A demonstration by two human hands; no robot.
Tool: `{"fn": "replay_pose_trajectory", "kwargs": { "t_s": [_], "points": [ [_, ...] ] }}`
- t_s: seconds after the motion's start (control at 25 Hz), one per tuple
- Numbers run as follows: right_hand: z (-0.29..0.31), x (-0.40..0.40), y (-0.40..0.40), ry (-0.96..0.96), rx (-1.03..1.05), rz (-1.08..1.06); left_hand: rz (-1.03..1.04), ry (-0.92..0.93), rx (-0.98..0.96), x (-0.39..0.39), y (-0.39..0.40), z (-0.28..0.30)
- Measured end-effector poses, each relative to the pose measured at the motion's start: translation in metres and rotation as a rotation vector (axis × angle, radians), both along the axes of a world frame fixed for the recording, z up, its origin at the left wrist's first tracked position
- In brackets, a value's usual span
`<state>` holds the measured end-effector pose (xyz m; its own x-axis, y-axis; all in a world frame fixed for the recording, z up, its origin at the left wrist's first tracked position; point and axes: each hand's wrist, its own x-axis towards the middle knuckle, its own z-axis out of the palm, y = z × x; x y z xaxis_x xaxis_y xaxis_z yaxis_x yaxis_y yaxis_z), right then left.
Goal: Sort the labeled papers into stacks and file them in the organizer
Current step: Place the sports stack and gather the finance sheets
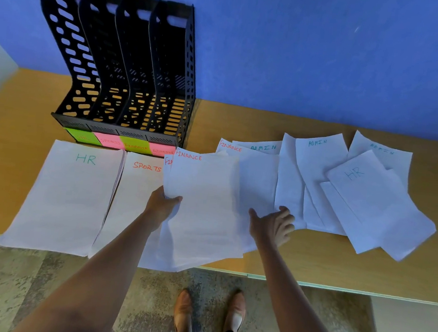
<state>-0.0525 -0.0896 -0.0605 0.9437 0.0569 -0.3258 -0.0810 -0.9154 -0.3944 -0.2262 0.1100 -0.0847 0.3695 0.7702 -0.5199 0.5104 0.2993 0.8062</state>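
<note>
The person stands at the table [243, 120], midway through sorting. The left hand [162, 205] has its grip closed on the left edge of the FINANCE stack [203, 207], thumb on top and fingers underneath, and the sheets overhang the table's near edge. The right hand [273, 225] is open and holds nothing; its fingers are spread over the lower edge of the loose papers [317, 185] fanned out to the right.

Two finished-looking piles lie to the left, just in front of the organizer [121, 64]: the HR stack [64, 194] and, touching its right edge, the SPORTS stack [130, 192], which the FINANCE pile partly overlaps. The organizer's four slots appear empty, with coloured labels [120, 142] along its base.

The step in hand seems to be gathering the next sheet from the loose spread. A FINANCE sheet [231, 147] still lies at the back of that spread among ADMIN sheets [319, 153] and an HR sheet [364, 189]. To do it well, the right hand should read the heading first, slide one sheet free without dragging its neighbours, and lay it square on the matching pile. The left hand should keep the FINANCE stack pinned so it does not slip off the table, and nudge it clear of SPORTS so the piles stay separate.
</note>
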Motion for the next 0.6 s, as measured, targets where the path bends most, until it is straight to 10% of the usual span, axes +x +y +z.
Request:
{"fn": "replay_pose_trajectory", "kwargs": {
  "t_s": [0.28,0.6],
  "points": [
    [0.008,0.012,0.000,0.118,0.338,-0.179,-0.007,0.011,0.001,0.001,-0.001,0.001],
    [0.068,0.035,0.003,-0.432,0.334,0.117,-0.027,0.051,0.021,0.002,-0.001,0.002]
  ]
}}
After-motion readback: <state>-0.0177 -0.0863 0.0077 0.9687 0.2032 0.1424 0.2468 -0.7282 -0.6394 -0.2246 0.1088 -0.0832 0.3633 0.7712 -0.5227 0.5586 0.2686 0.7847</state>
